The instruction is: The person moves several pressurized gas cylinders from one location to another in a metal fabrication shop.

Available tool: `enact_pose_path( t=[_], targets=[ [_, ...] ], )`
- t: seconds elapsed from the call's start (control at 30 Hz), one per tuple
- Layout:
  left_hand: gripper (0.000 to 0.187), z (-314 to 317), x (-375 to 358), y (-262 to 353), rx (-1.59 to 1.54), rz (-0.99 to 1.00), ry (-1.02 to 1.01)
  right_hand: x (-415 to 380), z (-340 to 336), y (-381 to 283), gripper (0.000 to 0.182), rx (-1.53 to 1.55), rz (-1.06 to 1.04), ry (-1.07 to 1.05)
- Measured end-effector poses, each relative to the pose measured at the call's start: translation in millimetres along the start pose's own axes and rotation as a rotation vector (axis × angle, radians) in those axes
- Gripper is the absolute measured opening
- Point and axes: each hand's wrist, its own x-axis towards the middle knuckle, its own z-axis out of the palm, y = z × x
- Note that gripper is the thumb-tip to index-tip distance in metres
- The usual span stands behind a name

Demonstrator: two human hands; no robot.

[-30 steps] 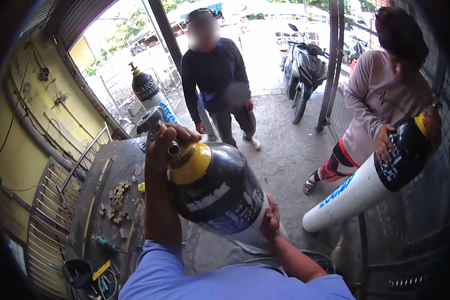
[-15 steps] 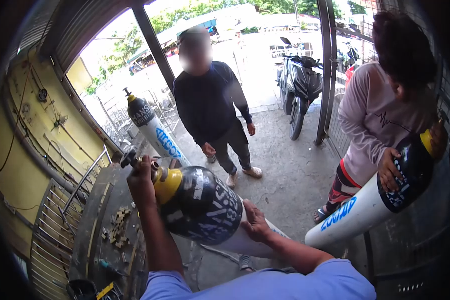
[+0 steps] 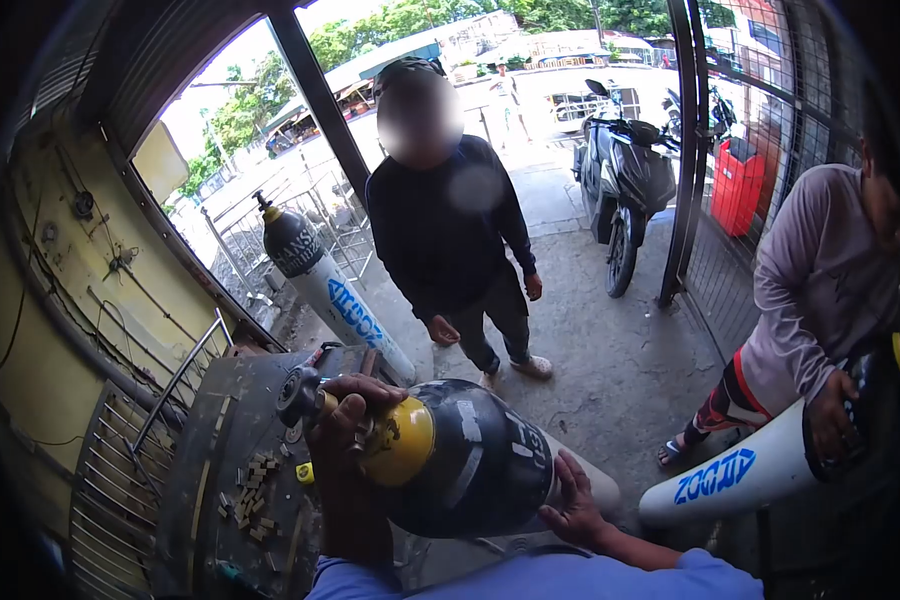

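A tilted gas cylinder (image 3: 480,455) with a black shoulder, yellow neck and white body is in front of me. My left hand (image 3: 355,420) grips its neck just below the valve (image 3: 300,395), fingers wrapped over the top. My right hand (image 3: 575,505) lies against the cylinder's side where black meets white, its fingers spread. Part of the body is hidden behind my right hand and forearm. On the right, a person in a light long-sleeved shirt (image 3: 820,270) holds another tilted white and black cylinder (image 3: 730,480).
A person in dark clothes (image 3: 450,220) stands ahead, facing me. Behind the workbench (image 3: 210,440), which bears small metal pieces (image 3: 253,495) and a yellow item (image 3: 305,473), another cylinder (image 3: 335,300) stands. A motorcycle (image 3: 620,180) is parked at the doorway beside a mesh gate (image 3: 720,290).
The cylinder in my hands has turned about its length and its neck sits lower. My left hand has moved down and right. The co-worker's cylinder shows its lettering turned.
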Motion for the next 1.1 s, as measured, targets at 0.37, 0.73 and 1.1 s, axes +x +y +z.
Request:
enact_pose_path(
  t=[0.37,0.73,1.1],
  targets=[
    [0.025,78.3,36.4,-28.6,0.373,0.123,0.46,144.0,-46.7,113.7,0.083,0.514,0.243,-0.335],
    [0.029,71.5,180.2,-85.9,-0.058,-0.032,-0.356,209.6,-73.6,138.1,0.08,0.364,0.012,-0.161],
    [0.023,49.6,280.4,-158.5,0.552,-0.007,0.106,260.9,-29.4,145.1,0.087,0.066,0.055,0.109]
  ],
)
